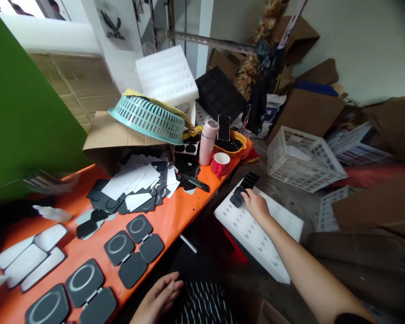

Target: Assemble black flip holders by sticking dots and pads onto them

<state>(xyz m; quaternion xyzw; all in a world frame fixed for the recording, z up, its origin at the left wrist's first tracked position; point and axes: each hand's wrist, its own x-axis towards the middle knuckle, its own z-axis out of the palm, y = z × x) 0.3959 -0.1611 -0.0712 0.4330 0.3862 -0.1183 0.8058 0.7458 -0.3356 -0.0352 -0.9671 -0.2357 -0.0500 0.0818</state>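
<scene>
My right hand point(256, 204) reaches out to a white slotted foam tray point(273, 225) on the right. Its fingers are closed on a dark folding charging pad point(237, 198) at the tray's far end. Just beyond, more black pieces point(249, 180) stand in the tray. My left hand point(164, 292) is over my lap near the table edge, fingers loosely extended, with nothing seen in it. Nearby on the orange table point(175, 220) lie several dark grey charging pads, unfolded, some with a pale ring point(86, 281).
Dark and white sheets point(135, 184) are heaped mid-table. Toward the back are a pink flask point(208, 144), a red mug point(219, 165) and a yellow basket point(241, 137). A teal basket point(148, 119) rests on a cardboard box point(121, 130). A white crate point(303, 157) stands on the floor.
</scene>
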